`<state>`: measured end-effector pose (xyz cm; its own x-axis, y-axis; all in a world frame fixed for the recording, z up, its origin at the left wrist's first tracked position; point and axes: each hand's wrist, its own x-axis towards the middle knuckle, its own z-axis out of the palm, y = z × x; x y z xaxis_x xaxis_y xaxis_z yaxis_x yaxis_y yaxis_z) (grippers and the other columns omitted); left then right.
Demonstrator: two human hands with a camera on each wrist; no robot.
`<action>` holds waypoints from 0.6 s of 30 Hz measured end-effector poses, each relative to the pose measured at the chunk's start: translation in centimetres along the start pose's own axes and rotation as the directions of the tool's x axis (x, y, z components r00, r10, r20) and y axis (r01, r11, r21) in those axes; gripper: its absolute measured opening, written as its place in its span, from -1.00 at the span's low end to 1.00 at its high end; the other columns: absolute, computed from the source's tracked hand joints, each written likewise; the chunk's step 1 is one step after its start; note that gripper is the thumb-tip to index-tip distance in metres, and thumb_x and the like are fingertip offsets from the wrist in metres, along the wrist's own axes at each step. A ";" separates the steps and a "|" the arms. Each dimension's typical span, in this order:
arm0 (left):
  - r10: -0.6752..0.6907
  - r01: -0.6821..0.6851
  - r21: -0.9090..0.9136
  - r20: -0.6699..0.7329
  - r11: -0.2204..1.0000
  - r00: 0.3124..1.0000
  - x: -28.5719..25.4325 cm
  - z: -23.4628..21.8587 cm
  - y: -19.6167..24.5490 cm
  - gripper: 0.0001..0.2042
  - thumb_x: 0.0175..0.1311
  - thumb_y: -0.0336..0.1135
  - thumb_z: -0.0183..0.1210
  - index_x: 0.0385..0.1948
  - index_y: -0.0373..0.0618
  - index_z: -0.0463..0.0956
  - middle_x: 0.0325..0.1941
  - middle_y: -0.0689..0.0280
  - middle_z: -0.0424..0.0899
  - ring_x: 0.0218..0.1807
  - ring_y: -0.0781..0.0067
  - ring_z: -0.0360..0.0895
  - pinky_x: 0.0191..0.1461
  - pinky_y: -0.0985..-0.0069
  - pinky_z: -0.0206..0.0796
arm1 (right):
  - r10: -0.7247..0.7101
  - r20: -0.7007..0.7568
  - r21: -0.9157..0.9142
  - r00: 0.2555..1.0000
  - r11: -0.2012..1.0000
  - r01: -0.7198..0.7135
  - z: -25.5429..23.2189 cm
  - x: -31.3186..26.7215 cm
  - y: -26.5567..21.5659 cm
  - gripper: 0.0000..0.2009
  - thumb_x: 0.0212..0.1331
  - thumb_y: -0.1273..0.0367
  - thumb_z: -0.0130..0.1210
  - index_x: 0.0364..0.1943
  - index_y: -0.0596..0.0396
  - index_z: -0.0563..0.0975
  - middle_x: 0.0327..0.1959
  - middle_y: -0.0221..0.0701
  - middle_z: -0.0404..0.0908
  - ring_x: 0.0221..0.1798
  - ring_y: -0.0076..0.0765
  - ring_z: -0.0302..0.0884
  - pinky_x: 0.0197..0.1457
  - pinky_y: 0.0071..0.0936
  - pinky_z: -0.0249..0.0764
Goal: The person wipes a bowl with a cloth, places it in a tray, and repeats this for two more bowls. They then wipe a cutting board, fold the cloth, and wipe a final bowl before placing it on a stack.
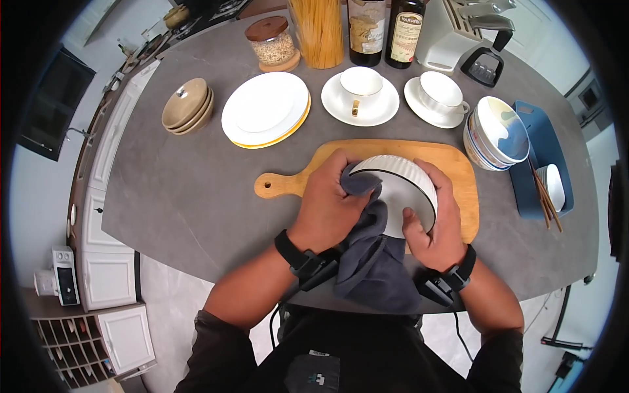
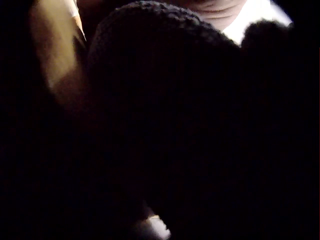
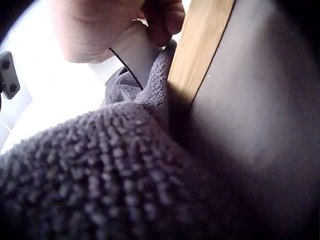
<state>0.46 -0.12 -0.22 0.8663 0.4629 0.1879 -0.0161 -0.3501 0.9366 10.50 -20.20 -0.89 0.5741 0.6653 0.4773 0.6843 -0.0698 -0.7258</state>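
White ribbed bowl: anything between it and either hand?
Yes, on the left: the dark grey cloth is bunched between the left hand and the left side of the white ribbed bowl. The right hand grips the other side directly; nothing visible comes between.

head view: bright, even light, bottle label (image 1: 407, 36) about readable; fisheye bends the countertop (image 1: 183, 203) edge, black vignette all round, plates (image 1: 265, 105) close to clipping. left wrist: nearly all black, just a dim fuzzy rim up top and a blown-out patch at top right. right wrist: left side overexposed, cloth (image 3: 95, 165) up close a bit soft, deep shadow beside the wooden board (image 3: 200, 45), countertop at right dim and smeared, right corners dark.
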 end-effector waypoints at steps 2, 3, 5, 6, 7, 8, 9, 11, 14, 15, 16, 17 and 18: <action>-0.019 0.025 -0.120 0.049 0.993 0.999 0.0 0.1 -0.4 -0.74 0.37 -0.57 0.42 0.03 -0.24 0.62 -0.11 0.28 0.83 -0.07 0.59 0.72 0.02 0.50 0.57 | 0.057 0.016 0.060 0.998 0.997 -0.058 -0.2 0.1 -0.3 -0.31 0.16 0.58 0.11 0.47 0.30 0.31 0.21 0.06 0.62 0.18 0.16 0.69 0.32 -0.17 0.57; -0.019 0.025 -0.124 0.047 0.992 0.999 0.1 0.2 -0.2 -0.74 0.37 -0.57 0.42 0.03 -0.24 0.62 -0.11 0.28 0.83 -0.07 0.59 0.72 0.02 0.50 0.57 | 0.033 0.013 0.038 0.999 0.999 -0.034 -0.3 0.2 -0.2 -0.32 0.16 0.58 0.09 0.48 0.29 0.31 0.20 0.05 0.63 0.18 0.16 0.69 0.32 -0.18 0.57; -0.005 0.008 -0.095 0.028 0.995 1.000 -0.1 0.1 0.4 -0.77 0.42 -0.54 0.37 0.05 -0.27 0.63 -0.15 0.23 0.85 -0.11 0.57 0.72 0.01 0.50 0.56 | 0.012 0.019 0.021 1.000 1.000 -0.013 -0.5 0.2 -0.2 -0.32 0.16 0.58 0.08 0.48 0.28 0.31 0.20 0.05 0.63 0.17 0.15 0.70 0.32 -0.19 0.57; -0.012 0.015 -0.094 0.025 0.995 1.000 -0.1 0.1 0.4 -0.77 0.42 -0.54 0.37 0.05 -0.27 0.63 -0.15 0.23 0.85 -0.11 0.57 0.72 0.01 0.50 0.56 | 0.021 0.027 0.016 0.999 1.000 -0.022 -0.6 0.3 -0.2 -0.31 0.15 0.59 0.06 0.48 0.26 0.31 0.19 0.04 0.63 0.16 0.14 0.70 0.32 -0.20 0.57; 0.034 -0.034 0.004 0.010 0.999 0.999 -0.1 0.0 0.5 -0.78 0.44 -0.49 0.35 0.04 -0.28 0.63 -0.14 0.11 0.84 -0.09 0.30 0.77 0.00 0.42 0.57 | 0.031 0.034 0.012 0.999 0.999 -0.031 -0.6 0.3 -0.4 -0.31 0.15 0.59 0.04 0.49 0.24 0.31 0.18 0.03 0.64 0.16 0.14 0.70 0.32 -0.20 0.56; 0.085 -0.085 0.104 0.002 0.991 0.996 0.0 -0.1 0.5 -0.78 0.45 -0.44 0.32 0.04 -0.29 0.63 -0.12 -0.02 0.83 -0.07 0.02 0.82 -0.01 0.34 0.58 | 0.032 0.036 0.017 0.999 0.999 -0.032 -0.7 0.2 -0.5 -0.31 0.15 0.59 0.04 0.49 0.24 0.31 0.18 0.03 0.64 0.16 0.14 0.70 0.32 -0.20 0.56; 0.086 -0.085 0.108 0.004 0.991 0.996 -0.1 -0.1 0.4 -0.78 0.45 -0.44 0.32 0.04 -0.29 0.63 -0.12 -0.02 0.83 -0.07 0.02 0.82 -0.01 0.34 0.58 | 0.065 0.052 0.034 0.997 0.997 -0.067 -0.8 0.2 -0.7 -0.30 0.14 0.59 0.03 0.49 0.23 0.31 0.17 0.03 0.64 0.15 0.13 0.71 0.32 -0.21 0.57; 0.107 -0.103 0.128 -0.022 0.986 0.994 0.0 -0.1 0.3 -0.85 0.47 -0.48 0.32 -0.04 -0.33 0.68 -0.22 0.10 0.85 -0.17 0.46 0.79 -0.04 0.48 0.56 | 0.099 0.058 0.047 0.993 0.994 -0.102 -1.0 0.3 -0.8 -0.30 0.14 0.59 0.02 0.49 0.22 0.31 0.17 0.02 0.65 0.14 0.13 0.71 0.32 -0.22 0.57; 0.111 -0.110 0.105 -0.007 0.988 0.994 -0.1 -0.3 0.1 -0.87 0.46 -0.50 0.31 -0.07 -0.33 0.70 -0.21 0.08 0.85 -0.16 0.36 0.82 -0.04 0.47 0.55 | 0.079 0.094 0.044 0.992 0.996 -0.083 -1.0 0.1 -0.7 -0.30 0.14 0.60 0.02 0.49 0.23 0.30 0.15 0.03 0.66 0.13 0.12 0.72 0.31 -0.23 0.57; 0.105 -0.104 0.105 -0.007 0.989 0.994 -0.2 -0.4 0.1 -0.87 0.46 -0.50 0.31 -0.07 -0.33 0.70 -0.21 0.08 0.85 -0.16 0.36 0.82 -0.04 0.47 0.55 | 0.059 0.079 0.031 0.995 0.998 -0.061 -0.9 0.2 -0.7 -0.30 0.14 0.59 0.02 0.49 0.23 0.31 0.14 0.03 0.66 0.12 0.12 0.72 0.31 -0.22 0.57; 0.113 -0.113 0.111 0.007 0.987 0.994 -0.2 -0.4 0.1 -0.86 0.45 -0.51 0.31 -0.04 -0.33 0.69 -0.20 0.08 0.85 -0.15 0.33 0.83 -0.04 0.47 0.56 | 0.037 0.062 0.016 0.997 0.999 -0.039 -0.9 0.2 -0.7 -0.31 0.14 0.59 0.02 0.48 0.23 0.32 0.14 0.04 0.66 0.12 0.12 0.72 0.31 -0.22 0.57; 0.126 -0.127 0.117 0.022 0.985 0.992 -0.1 -0.4 0.3 -0.84 0.44 -0.51 0.30 -0.02 -0.32 0.69 -0.19 0.07 0.85 -0.15 0.31 0.83 -0.03 0.47 0.56 | 0.038 0.064 0.014 0.997 0.999 -0.039 -1.1 0.1 -0.8 -0.31 0.14 0.59 0.02 0.48 0.23 0.32 0.14 0.04 0.66 0.12 0.12 0.72 0.31 -0.22 0.57; 0.128 -0.129 0.115 0.020 0.985 0.992 -0.1 -0.3 0.4 -0.84 0.44 -0.51 0.30 -0.02 -0.32 0.69 -0.19 0.07 0.85 -0.15 0.31 0.83 -0.03 0.47 0.56 | 0.070 0.068 0.015 0.995 0.997 -0.071 -1.2 0.1 -0.8 -0.32 0.14 0.59 0.02 0.47 0.23 0.33 0.14 0.04 0.66 0.12 0.12 0.72 0.31 -0.21 0.57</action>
<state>0.22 -0.04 0.27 0.8671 0.3975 0.3001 -0.0708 -0.4981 0.8642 10.53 -21.00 0.37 0.5884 0.7079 0.3907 0.6350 -0.1053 -0.7653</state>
